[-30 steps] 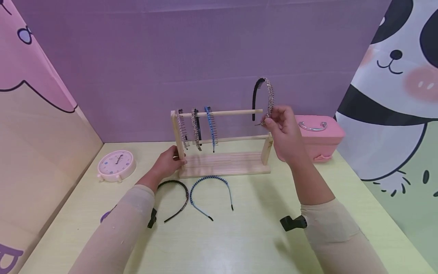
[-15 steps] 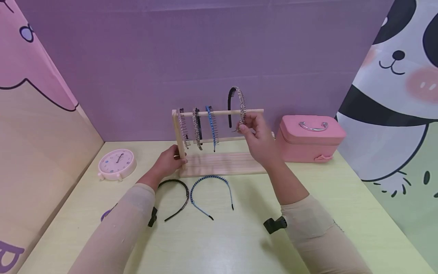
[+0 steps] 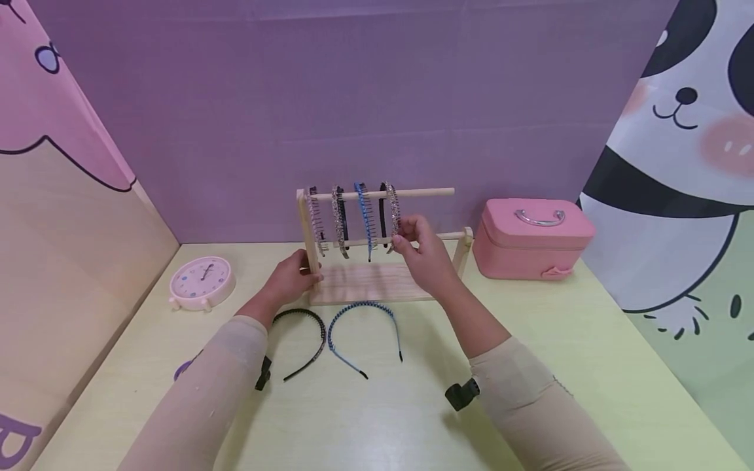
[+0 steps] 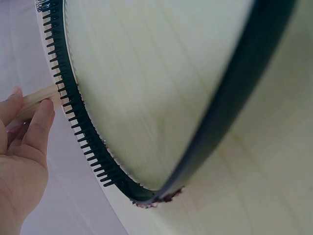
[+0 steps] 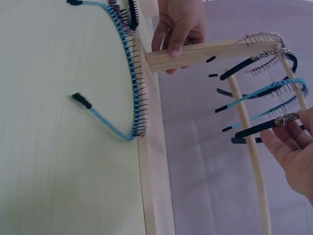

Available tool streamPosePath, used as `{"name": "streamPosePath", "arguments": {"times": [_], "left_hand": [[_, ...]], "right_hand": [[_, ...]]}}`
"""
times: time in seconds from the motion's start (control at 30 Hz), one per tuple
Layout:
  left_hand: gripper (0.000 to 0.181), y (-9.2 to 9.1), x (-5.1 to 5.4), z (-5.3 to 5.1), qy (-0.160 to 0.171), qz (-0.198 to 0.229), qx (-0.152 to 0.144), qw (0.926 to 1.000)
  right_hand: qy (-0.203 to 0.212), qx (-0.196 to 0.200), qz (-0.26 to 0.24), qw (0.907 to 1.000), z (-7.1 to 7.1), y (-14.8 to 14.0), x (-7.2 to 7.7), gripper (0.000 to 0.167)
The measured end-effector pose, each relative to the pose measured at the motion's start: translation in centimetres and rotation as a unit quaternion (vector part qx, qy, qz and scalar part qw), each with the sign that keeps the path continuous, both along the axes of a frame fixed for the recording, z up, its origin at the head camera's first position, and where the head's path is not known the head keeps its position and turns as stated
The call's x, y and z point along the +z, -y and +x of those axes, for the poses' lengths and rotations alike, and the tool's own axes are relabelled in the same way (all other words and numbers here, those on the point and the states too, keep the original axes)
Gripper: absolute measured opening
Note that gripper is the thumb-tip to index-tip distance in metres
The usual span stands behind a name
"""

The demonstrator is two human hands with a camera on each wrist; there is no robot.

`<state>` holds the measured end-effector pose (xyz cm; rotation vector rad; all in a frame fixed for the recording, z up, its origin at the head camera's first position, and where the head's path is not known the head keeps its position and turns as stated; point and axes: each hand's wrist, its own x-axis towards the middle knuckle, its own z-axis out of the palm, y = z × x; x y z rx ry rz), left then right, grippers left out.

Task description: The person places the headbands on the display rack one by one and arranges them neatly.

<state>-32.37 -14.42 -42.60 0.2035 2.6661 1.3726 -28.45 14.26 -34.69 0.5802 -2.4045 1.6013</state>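
A wooden rack [image 3: 377, 281] carries several headbands over its upper rod. My left hand [image 3: 290, 280] grips the rack's left upright [image 5: 210, 53] near the base. With thumb and fingers my right hand [image 3: 425, 254] pinches the lower end of a glittery black headband [image 3: 393, 208], which hangs over the upper rod, rightmost of the row. To its left hang a blue headband [image 3: 364, 216], another glittery one [image 3: 338, 219] and a pale pink one [image 3: 315, 219]. In the left wrist view my left hand [image 4: 27, 161] holds the wood behind a dark toothed headband [image 4: 80, 115].
On the table in front of the rack lie a black headband [image 3: 323, 337] and a blue one [image 3: 353, 306]. A pink clock [image 3: 202, 282] lies at the left, a pink case [image 3: 533, 242] stands at the right. Behind the rack is a purple backdrop [image 3: 377, 98].
My right hand has moved left and down, bringing the glittery headband from the upper rod's right end to a place beside the blue one. The left hand stays on the upright.
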Motion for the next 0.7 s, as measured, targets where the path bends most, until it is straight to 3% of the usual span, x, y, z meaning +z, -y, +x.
{"name": "streamPosePath", "arguments": {"times": [0.47,0.7], "left_hand": [[0.038,0.0,-0.1,0.0,-0.003,0.004,0.001,1.0],[0.039,0.1,-0.1,0.0,-0.007,0.001,0.0,1.0]], "right_hand": [[0.025,-0.006,0.026,0.9993,0.9,-0.9,-0.5,0.038],[0.036,-0.021,0.027,0.9988,1.2,-1.7,-1.7,0.038]]}}
